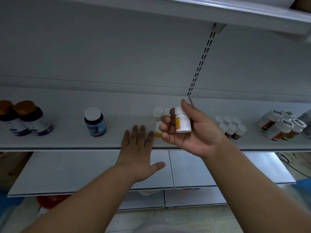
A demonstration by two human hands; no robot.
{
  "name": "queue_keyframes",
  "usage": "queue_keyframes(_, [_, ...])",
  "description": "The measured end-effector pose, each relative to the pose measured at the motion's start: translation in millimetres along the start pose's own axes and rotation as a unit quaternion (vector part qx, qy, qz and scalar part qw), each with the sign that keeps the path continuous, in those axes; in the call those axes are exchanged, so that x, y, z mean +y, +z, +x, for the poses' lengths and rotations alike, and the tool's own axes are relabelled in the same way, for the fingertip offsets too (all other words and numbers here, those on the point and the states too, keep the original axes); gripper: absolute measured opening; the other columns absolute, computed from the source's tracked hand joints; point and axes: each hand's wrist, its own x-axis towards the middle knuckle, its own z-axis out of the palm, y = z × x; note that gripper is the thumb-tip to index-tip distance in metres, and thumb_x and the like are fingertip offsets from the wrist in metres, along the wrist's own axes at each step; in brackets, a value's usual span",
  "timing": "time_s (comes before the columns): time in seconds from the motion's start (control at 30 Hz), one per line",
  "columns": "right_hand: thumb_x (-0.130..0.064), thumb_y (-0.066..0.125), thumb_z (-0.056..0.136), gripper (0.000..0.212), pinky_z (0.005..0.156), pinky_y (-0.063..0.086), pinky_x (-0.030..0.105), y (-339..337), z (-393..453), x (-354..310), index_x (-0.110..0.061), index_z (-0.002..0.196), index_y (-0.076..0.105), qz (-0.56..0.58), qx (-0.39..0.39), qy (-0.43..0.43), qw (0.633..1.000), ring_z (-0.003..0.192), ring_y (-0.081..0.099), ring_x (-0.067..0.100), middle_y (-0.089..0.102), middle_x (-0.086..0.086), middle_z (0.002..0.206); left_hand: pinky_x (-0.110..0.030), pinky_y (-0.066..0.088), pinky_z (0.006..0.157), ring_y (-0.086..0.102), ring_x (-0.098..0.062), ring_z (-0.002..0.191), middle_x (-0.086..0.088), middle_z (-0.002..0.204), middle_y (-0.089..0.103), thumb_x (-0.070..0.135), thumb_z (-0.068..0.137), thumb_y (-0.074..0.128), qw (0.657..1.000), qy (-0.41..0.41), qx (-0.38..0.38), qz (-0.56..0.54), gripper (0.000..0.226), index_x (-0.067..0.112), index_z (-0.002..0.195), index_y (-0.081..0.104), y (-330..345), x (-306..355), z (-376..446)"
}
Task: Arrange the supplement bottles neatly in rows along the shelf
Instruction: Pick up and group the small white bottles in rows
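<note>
Right hand (190, 132): curled round a white bottle (182, 121), tilted above the shelf (67, 140).
Left hand (137, 148): flat, fingers straight, left of the grip.
Handling: likely light, rigid, smooth; best held round its body.

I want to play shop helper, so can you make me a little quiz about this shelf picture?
1. True or false: the right hand holds a small white bottle.
2. What is the left hand doing? A) gripping a bottle B) lying flat and open at the front edge of the shelf C) pulling off a cap
3. Fill the gap: the dark bottle with a blue label has a ____ cap.

Key:
1. True; its fingers curl round it, above the shelf.
2. B; its fingers are straight and hold nothing.
3. White.
</note>
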Motion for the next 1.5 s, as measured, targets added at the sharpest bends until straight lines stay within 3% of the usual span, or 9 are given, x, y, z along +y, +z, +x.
queue_keyframes(0.43, [-0.042,0.064,0.084,0.032,0.052,0.041,0.026,-3,-5,3,-0.011,0.092,0.058,-0.026,-0.012,-0.002,1.000,0.064,0.055,0.020,0.056,0.009,0.079,-0.057,-0.013,0.118,-0.026,-0.039,0.147,-0.018,0.161,-0.025,0.089,0.077,0.010,1.000,-0.002,0.011,0.002,0.109,0.018,0.155,-0.019,1,0,0])
queue_keyframes(0.6, [-0.033,0.040,0.089,0.047,0.061,0.039,0.029,-3,-8,0,-0.001,0.120,0.055,-0.023,0.000,0.023,0.999,0.077,0.056,0.025,0.060,0.014,0.092,-0.058,-0.012,0.118,-0.026,-0.039,0.147,-0.018,0.162,-0.024,0.088,0.078,0.011,1.000,0.000,0.011,0.001,0.108,0.017,0.154,-0.020,2,0,0])
queue_keyframes(0.8, [-0.037,0.060,0.087,0.027,0.060,0.042,0.026,-2,-9,3,-0.011,0.092,0.064,-0.013,0.003,-0.003,1.000,0.069,0.054,0.019,0.052,0.008,0.086,-0.058,-0.011,0.118,-0.026,-0.039,0.147,-0.017,0.162,-0.024,0.089,0.080,0.013,1.000,0.000,0.016,0.001,0.107,0.019,0.155,-0.018,2,0,0])
queue_keyframes(1.03, [-0.025,0.059,0.083,0.032,0.071,0.052,0.032,1,-11,4,-0.004,0.107,0.058,-0.144,0.120,-0.096,0.978,0.080,0.064,0.025,0.064,0.009,0.088,-0.058,-0.011,0.118,-0.024,-0.039,0.148,-0.017,0.162,-0.022,0.088,0.080,0.014,1.000,0.003,0.020,0.001,0.107,0.018,0.155,-0.017,2,-1,0])
queue_keyframes(1.2, [-0.025,0.073,0.081,0.029,0.084,0.051,0.025,3,-23,0,-0.027,0.108,0.065,-0.480,0.178,-0.252,0.821,0.098,0.066,0.008,0.071,-0.008,0.102,-0.057,-0.011,0.119,-0.024,-0.039,0.148,-0.017,0.162,-0.023,0.088,0.079,0.012,1.000,0.001,0.017,0.005,0.108,0.018,0.155,-0.017,1,-1,0])
queue_keyframes(1.3, [-0.016,0.077,0.081,0.034,0.093,0.046,0.023,0,-31,-1,-0.019,0.113,0.066,-0.702,0.189,-0.396,0.562,0.106,0.060,0.009,0.065,-0.011,0.112,-0.057,-0.011,0.119,-0.023,-0.039,0.148,-0.017,0.162,-0.022,0.088,0.079,0.012,1.000,0.000,0.017,0.006,0.108,0.018,0.155,-0.017,1,0,0])
queue_keyframes(1.37, [-0.009,0.077,0.080,0.035,0.095,0.042,0.020,-4,-32,0,-0.011,0.113,0.067,-0.738,0.159,-0.444,0.483,0.108,0.057,0.010,0.065,-0.002,0.113,-0.057,-0.011,0.118,-0.023,-0.039,0.148,-0.017,0.162,-0.023,0.088,0.079,0.013,1.000,0.000,0.015,0.008,0.108,0.018,0.155,-0.018,1,0,0])
queue_keyframes(1.43, [-0.010,0.075,0.080,0.036,0.093,0.044,0.018,-3,-33,1,-0.015,0.114,0.065,-0.690,0.163,-0.405,0.577,0.105,0.058,0.006,0.064,-0.002,0.111,-0.058,-0.011,0.118,-0.024,-0.039,0.148,-0.017,0.162,-0.023,0.089,0.078,0.012,1.000,-0.001,0.015,0.010,0.109,0.018,0.155,-0.019,1,0,0])
queue_keyframes(1.5, [-0.014,0.070,0.081,0.032,0.085,0.054,0.027,2,-32,0,-0.019,0.112,0.063,-0.527,0.187,-0.305,0.771,0.094,0.065,0.011,0.067,-0.001,0.104,-0.058,-0.011,0.118,-0.023,-0.039,0.148,-0.017,0.162,-0.022,0.089,0.077,0.011,1.000,-0.003,0.017,0.011,0.110,0.018,0.155,-0.019,2,0,0])
